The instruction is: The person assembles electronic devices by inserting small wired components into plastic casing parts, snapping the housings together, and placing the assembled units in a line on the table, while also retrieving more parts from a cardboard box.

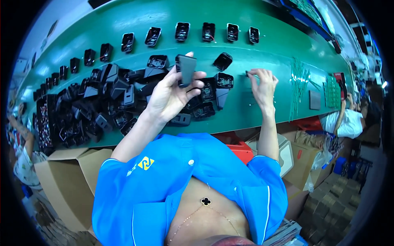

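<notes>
Overhead, the head camera looks down on a long green bench that curves across the picture. The left hand is raised above it, fingers curled around a black plastic housing which stands upright in the grip, thumb on one side and fingertips on the other. Just beside and below that hand lies a loose heap of black housings spreading toward the left edge of the bench. Along the far side runs a row of 6 or so open black shells, set apart from one another. The right hand reaches forward to the bench surface, fingers pinched together on something small and dark; what it is cannot be told. Near it to the right lie strips of small green parts. Cardboard boxes sit below the bench edge, and the blue shirt fills the lower middle.
</notes>
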Motion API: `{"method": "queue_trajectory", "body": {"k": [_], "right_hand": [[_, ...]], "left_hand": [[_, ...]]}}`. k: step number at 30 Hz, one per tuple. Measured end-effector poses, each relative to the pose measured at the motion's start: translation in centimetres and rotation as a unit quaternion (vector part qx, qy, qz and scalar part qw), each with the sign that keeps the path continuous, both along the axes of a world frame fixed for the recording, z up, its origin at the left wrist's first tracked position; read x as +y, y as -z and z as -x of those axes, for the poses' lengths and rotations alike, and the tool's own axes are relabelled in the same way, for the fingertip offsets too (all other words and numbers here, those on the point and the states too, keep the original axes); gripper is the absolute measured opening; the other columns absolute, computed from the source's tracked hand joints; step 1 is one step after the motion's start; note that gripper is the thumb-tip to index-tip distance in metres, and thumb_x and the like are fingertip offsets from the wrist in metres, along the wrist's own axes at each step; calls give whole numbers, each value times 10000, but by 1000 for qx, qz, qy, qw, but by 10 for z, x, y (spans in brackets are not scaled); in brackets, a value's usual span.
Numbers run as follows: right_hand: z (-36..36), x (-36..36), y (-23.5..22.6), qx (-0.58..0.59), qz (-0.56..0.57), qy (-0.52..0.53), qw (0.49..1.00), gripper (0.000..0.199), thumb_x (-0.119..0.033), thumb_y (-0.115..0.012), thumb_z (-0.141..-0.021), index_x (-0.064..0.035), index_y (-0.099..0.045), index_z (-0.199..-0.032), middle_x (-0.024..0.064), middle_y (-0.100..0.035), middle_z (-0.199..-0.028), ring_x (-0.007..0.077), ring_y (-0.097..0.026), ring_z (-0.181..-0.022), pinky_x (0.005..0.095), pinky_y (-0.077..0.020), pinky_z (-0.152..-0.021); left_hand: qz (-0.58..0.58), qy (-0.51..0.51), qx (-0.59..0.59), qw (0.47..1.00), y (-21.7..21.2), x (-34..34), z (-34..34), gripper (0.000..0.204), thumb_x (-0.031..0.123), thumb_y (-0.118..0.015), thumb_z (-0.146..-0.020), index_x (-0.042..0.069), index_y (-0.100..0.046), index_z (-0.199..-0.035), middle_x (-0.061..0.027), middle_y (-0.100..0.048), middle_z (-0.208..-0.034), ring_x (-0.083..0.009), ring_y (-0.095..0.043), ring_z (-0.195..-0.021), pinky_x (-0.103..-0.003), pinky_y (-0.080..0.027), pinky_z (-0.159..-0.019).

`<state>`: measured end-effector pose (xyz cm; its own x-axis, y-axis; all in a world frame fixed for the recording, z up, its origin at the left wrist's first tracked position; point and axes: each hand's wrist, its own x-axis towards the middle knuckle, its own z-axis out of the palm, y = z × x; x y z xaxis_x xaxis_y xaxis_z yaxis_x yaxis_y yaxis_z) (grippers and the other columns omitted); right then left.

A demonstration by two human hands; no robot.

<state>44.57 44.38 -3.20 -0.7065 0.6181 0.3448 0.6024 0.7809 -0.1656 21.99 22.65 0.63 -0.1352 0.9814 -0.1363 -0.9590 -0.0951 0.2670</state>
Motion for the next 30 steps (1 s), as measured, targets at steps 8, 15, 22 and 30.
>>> {"method": "queue_trajectory", "body": {"k": [8, 15, 22, 30], "right_hand": [[72, -81, -74, 278, 113, -176, 937, 158, -81, -722, -807, -171, -687, -931, -85, -719, -1032, 152, -583, -1119, 464, -210, -1102], [93, -105, -70, 222, 80, -169, 957, 160, -66, -716, -788, -163, -676, -909, -84, -699, -1001, 180, -543, -1132, 505, -176, -1101], [95, -107, -68, 232, 105, -146, 956, 155, -75, -725, -770, -151, -669, -892, -60, -673, -1027, 214, -494, -1155, 505, -187, -1088], [95, -98, -48, 339, 85, -102, 931, 179, -62, -753, -704, -140, -679, -848, 43, -563, -1262, 276, -440, -1199, 471, -229, -1072]], "left_hand": [[-19, -57, 71, 996, -27, 16, -17, 488, 260, -344, -1071, 169, -253, -1541, -167, -457, -1404, -239, -572, -1153, -391, -498, -1003], [4, -87, 164, 983, -33, 20, -20, 483, 255, -353, -1077, 167, -253, -1541, -118, -430, -1424, -211, -497, -1245, -381, -435, -1069], [5, -67, 164, 984, -28, 17, -16, 521, 140, -418, -1051, 134, -247, -1543, -125, -442, -1418, -193, -492, -1246, -351, -409, -1081], [37, -118, 424, 897, -36, 22, -24, 621, 49, -604, -959, 80, -320, -1510, -141, -474, -1389, -203, -525, -1220, -353, -440, -1055]]}}
